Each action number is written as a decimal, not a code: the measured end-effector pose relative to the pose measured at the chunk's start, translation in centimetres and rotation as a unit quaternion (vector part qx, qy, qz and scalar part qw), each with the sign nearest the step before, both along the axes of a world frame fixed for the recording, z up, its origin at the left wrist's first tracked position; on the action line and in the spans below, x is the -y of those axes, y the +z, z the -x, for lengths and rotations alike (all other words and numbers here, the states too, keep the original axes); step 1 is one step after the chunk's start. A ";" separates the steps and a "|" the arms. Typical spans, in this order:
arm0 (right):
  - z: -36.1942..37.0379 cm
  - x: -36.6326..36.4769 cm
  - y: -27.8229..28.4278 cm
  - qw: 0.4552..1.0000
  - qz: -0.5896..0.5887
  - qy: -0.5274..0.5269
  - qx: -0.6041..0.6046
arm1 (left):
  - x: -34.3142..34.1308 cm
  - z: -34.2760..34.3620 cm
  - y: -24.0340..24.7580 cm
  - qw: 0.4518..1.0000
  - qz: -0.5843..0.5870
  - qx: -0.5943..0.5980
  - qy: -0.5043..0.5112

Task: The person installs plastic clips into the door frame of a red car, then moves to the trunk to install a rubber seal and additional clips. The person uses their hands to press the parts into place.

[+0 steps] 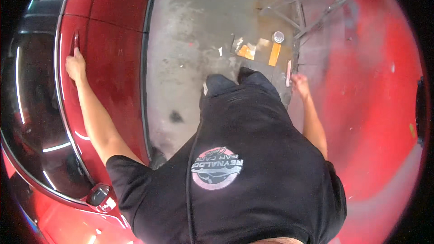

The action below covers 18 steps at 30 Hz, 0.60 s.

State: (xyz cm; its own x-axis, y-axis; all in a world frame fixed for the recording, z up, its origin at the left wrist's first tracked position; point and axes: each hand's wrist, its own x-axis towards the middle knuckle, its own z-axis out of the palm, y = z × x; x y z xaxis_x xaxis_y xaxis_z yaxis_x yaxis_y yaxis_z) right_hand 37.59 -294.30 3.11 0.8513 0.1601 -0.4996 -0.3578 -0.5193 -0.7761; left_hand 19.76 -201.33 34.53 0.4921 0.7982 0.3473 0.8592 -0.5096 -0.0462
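On the left, my left hand [76, 65] is closed at the near end of the door handle [76, 39] on a dark red car door [113, 63]. The palm side is hidden, so how far the fingers wrap the handle does not show. My right hand [300, 85] hangs low on the right, slightly blurred. Its curled fingers meet a narrow, flat pink-and-white strip [288, 73], which points away from me.
A side mirror [101, 196] juts from the car at lower left. On the concrete floor [181, 40] lie an orange strip [274, 54], a round tin [278, 37] and orange-stained scraps [247, 52]. A metal stand [312, 0] is at upper right, beside a red surface [366, 99].
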 end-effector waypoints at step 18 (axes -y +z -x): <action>-34.5 -33.1 3.6 0.952 -0.133 0.152 -0.232 | 0.4 -8.3 -0.9 0.945 0.035 0.057 0.321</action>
